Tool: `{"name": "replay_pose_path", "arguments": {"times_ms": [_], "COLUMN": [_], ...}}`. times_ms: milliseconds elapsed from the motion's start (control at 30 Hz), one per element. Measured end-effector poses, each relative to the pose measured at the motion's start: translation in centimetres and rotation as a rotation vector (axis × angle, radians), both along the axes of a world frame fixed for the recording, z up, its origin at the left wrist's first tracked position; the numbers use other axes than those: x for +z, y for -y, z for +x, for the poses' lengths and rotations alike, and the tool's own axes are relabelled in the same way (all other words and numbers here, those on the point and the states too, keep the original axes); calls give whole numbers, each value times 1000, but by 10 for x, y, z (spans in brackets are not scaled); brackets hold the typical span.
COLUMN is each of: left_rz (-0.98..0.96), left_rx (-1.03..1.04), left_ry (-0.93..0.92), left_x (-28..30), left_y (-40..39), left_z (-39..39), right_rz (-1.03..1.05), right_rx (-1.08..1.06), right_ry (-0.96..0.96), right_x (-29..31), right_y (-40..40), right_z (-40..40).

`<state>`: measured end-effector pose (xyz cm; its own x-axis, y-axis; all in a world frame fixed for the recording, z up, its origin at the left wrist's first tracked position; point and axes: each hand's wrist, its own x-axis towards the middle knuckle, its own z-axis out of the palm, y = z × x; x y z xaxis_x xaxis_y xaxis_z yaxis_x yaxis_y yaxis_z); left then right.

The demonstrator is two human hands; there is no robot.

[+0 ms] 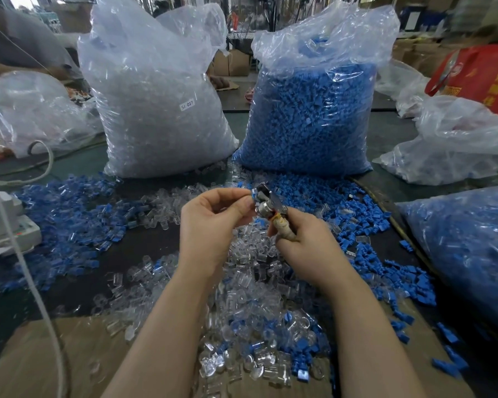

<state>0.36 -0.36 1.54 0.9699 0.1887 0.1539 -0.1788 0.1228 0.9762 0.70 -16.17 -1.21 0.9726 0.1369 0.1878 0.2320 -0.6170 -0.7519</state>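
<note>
Both hands are up over the middle of the tabletop [144,242], close together above a heap of loose parts. The right hand [305,242] has its grip clenched round a small tool [266,209]. Its fingers curl about the tan-wrapped handle, and the metal head sticks up toward the other hand. The left hand [210,225] pinches a little blue-and-clear piece [254,193] between thumb and fingertips and holds it right against that metal head. Whether the piece is actually seated in the head, I can't tell from here.

Under the wrists lies a pile of clear caps [250,297] with a few blue ones mixed in. It spills onto a sheet of cardboard [41,354] at the near edge. Blue plugs [69,214] are strewn thickly to the left, and more run down the right side.

Two tall plastic bags stand side by side behind the hands. The clear bag [158,110] on the left is full of see-through parts and carries a small label [187,105] reading "SJ 017". The blue bag [311,119] on the right is packed with blue parts, its foot touching the scattered ones. A third bag [472,248] of blue parts lies at the right edge. On the far left a white cable [26,271] runs down past a white box [6,222].
</note>
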Motion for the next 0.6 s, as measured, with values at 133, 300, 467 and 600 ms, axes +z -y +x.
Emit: {"name": "replay_pose_path", "arguments": {"times_ms": [133, 300, 467, 600], "left_rz": [177, 895, 1020, 1060], "left_rx": [114, 654, 770, 751], "left_ry": [-82, -247, -488, -530], "left_x": [-1, -19, -33, -35], "left_y": [-31, -103, -126, -127], "left_z": [6, 5, 1, 4], "right_rz": [-26, 14, -3, -7], "right_rx": [-62, -123, -126, -139], "right_ry": [38, 79, 84, 79], "right_x": [-1, -2, -3, -4], "right_y": [2, 6, 5, 7], "right_z": [1, 3, 4, 4]}}
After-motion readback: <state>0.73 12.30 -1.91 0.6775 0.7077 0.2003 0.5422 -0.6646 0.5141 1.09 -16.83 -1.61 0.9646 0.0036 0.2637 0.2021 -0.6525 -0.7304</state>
